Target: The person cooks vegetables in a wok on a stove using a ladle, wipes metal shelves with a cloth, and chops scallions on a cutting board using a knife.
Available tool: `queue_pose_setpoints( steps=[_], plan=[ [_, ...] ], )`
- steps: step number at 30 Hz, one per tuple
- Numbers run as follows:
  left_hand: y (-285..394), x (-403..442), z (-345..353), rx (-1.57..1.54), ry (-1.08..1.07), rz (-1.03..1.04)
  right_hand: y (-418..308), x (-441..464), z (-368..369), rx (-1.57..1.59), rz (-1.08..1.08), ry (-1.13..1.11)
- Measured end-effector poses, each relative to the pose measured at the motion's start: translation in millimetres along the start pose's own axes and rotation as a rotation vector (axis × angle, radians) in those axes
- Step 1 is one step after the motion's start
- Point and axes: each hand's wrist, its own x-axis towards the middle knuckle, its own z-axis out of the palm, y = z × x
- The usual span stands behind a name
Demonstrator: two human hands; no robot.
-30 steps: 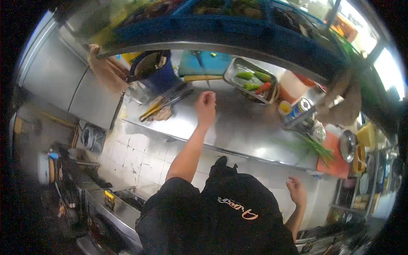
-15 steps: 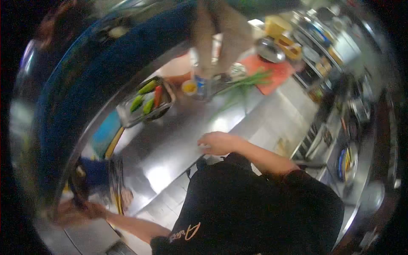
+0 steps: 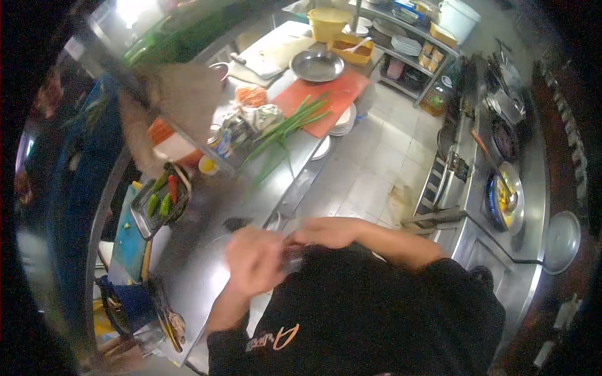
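My left hand (image 3: 254, 260), smeared by motion, is raised in front of my chest with its fingers curled in. My right hand (image 3: 326, 233) meets it from the right, its fingers bent toward the left hand. Between them is a small dark, partly shiny thing (image 3: 292, 255) that I cannot make out. Just beyond my left hand, a black object (image 3: 235, 224) shows against the steel counter (image 3: 207, 250). Farther left on the counter sits a metal tray (image 3: 147, 227) holding green peppers (image 3: 165, 205) and a red pepper (image 3: 172, 188).
Green onions (image 3: 295, 122) lie across the counter and a red cutting board (image 3: 351, 88), near a metal bowl (image 3: 316, 66). A blue cutting board (image 3: 128, 232) and tongs (image 3: 164, 313) are at left. On the right, a pan (image 3: 511, 197) with a ladle stands on the stove. Another person's arm (image 3: 135, 135) reaches in.
My left hand has come from the lower left, by the tools, up to meet my right hand. The view has turned, bringing the stove and shelves more into sight.
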Motion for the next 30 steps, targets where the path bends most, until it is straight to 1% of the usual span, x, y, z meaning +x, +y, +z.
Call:
queue_pose_setpoints(
  steps=[1,3,4,6,7,8,9,10,12,13,14,15,16,17,19,22,25,27,28,30],
  plan=[
    [1.6,4.3,42.5,-0.125,0.035,0.007,1.3,-22.6,-3.4,0.208,0.070,0.212],
    [18.3,39.2,104.7,-0.151,0.088,0.177,5.2,-69.7,-4.3,0.625,0.217,0.628],
    [23.3,40.7,135.1,-0.197,-0.032,0.157,5.9,-90.4,-10.9,0.831,0.290,0.829],
    [27.2,50.9,177.9,-0.228,-0.138,0.216,21.9,-127.4,-35.4,1.028,0.177,0.880],
    [27.9,60.3,193.0,-0.217,-0.124,0.292,25.5,-138.2,-45.5,1.128,0.125,0.903],
    [28.2,67.4,203.4,-0.204,-0.109,0.365,25.1,-145.1,-54.6,1.064,0.102,0.995],
    [29.3,71.0,209.5,-0.296,-0.144,0.307,19.7,-149.4,-65.8,0.995,0.077,1.083],
    [22.0,71.7,217.4,-0.327,-0.166,0.201,17.0,-152.5,-77.2,0.922,0.047,1.169],
    [-8.7,57.4,235.9,-0.389,-0.208,-0.011,44.9,-174.2,-103.6,0.678,0.130,1.193],
    [-31.7,52.3,249.0,-0.240,-0.243,-0.127,59.3,-184.8,-117.1,0.558,0.172,1.200],
    [-50.4,55.7,256.7,-0.334,-0.158,-0.445,65.2,-189.7,-129.4,0.475,0.213,1.202],
    [-71.4,60.4,264.2,-0.424,-0.064,-0.763,73.0,-189.7,-138.7,0.409,0.251,1.248],
    [-105.5,61.0,275.7,-0.543,0.023,-0.896,80.2,-188.3,-148.2,0.339,0.289,1.293],
    [-142.6,63.4,287.0,-0.663,0.117,-1.024,84.6,-186.6,-158.0,0.320,0.295,1.294],
    [-200.1,79.7,301.1,-0.930,0.234,-1.251,91.7,-182.3,-176.7,0.276,0.306,1.295],
    [-274.1,119.5,326.3,-1.042,0.272,-1.412,102.6,-176.4,-209.3,0.239,0.393,1.225],
    [-347.4,141.0,376.9,-0.930,0.202,-1.547,114.3,-172.4,-235.7,0.148,0.483,1.180],
    [-379.8,150.2,405.3,-0.865,0.089,-1.513,109.1,-165.6,-250.8,0.107,0.532,1.137],
    [-394.2,152.6,421.0,-0.830,0.039,-1.497,118.5,-166.3,-256.8,0.028,0.536,1.148],
    [-434.0,138.5,461.9,-0.362,0.044,-1.500,147.8,-168.7,-268.4,-0.130,0.524,1.138]
  ],
)
